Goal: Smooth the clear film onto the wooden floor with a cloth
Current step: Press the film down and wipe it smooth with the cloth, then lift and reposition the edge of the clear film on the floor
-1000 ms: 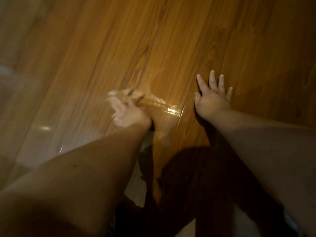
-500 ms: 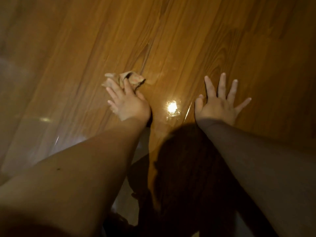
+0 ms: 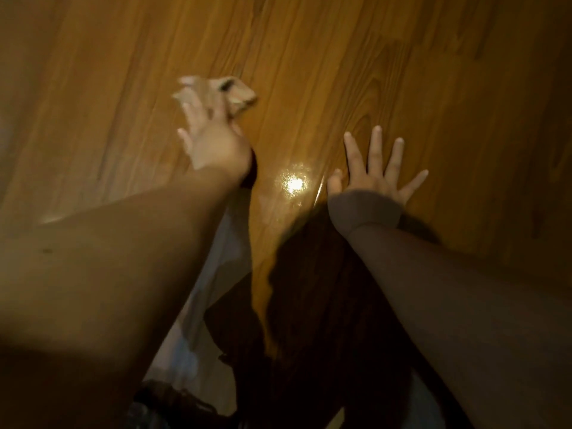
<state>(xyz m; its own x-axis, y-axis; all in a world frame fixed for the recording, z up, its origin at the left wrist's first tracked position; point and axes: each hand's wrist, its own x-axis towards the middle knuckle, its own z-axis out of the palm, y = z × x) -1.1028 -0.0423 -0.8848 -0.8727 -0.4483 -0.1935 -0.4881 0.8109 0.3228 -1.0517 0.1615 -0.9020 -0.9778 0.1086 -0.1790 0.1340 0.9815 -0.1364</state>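
— What sort of place is this?
— Indoors, a room with a wooden floor (image 3: 309,57): long planks, glossy, strong grain. It could be a home, but I cannot tell for sure.
— And the light?
— Dim and warm. A single bright glare (image 3: 293,182) reflects off the shiny surface, as from a lamp overhead.

Bare floor (image 3: 309,57) extends ahead of both hands and out to each side. The only obstacle is the crumpled cloth (image 3: 235,91), under the fingers of the left hand (image 3: 213,144). The right hand (image 3: 374,178) lies flat, well apart; a strip of floor separates them.
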